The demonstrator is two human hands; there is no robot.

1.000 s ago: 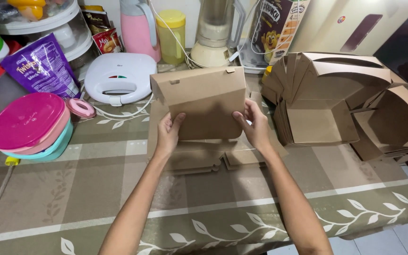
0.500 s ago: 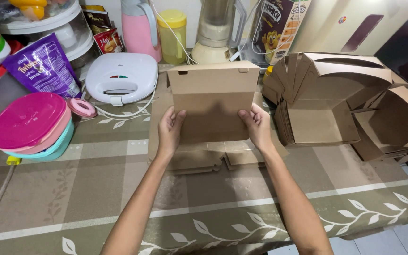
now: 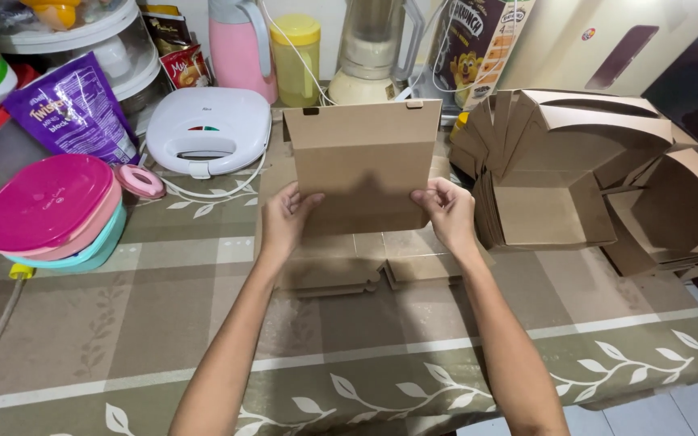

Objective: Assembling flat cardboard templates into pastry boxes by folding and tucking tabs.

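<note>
A brown cardboard box blank (image 3: 361, 165) stands upright on the table in front of me, its top flap raised. My left hand (image 3: 286, 218) grips its lower left edge. At the lower right edge my right hand (image 3: 444, 210) grips it too. Under the blank lies a flat stack of more unfolded cardboard blanks (image 3: 349, 270). To the right sits a nested row of folded brown boxes (image 3: 543, 173) lying on their sides.
The table wears an olive cloth with leaf print (image 3: 123, 323). A white sandwich maker (image 3: 208, 129) is at the back left, stacked pink and teal bowls (image 3: 50, 210) further left, a purple snack pouch (image 3: 70, 109) behind them. A blender (image 3: 369, 52), yellow container (image 3: 296, 56) and pink jug (image 3: 240, 44) line the back.
The box was folded shut a second ago; now its lid flap has swung up and the blank stands flatter and taller. Both hands stayed on its lower sides.
</note>
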